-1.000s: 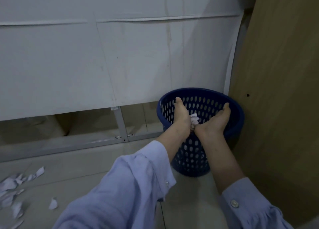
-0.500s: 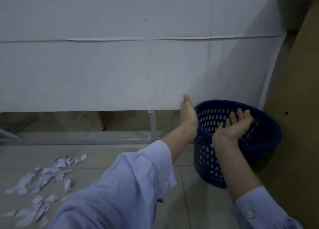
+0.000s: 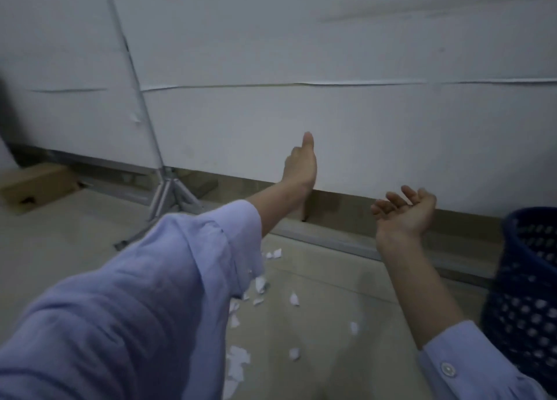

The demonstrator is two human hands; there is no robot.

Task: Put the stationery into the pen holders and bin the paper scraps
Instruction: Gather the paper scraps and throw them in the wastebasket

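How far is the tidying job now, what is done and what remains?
Done: unclear; the inside of the bin does not show. In hand: nothing; left hand and right hand are open and empty. Left: scraps lie on the floor, apart from the bin. Stationery and pen holders are out of view.

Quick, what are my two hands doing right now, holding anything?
Left hand: open, thumb up, nothing seen in it.
Right hand: open, palm up, fingers loosely curled, empty.
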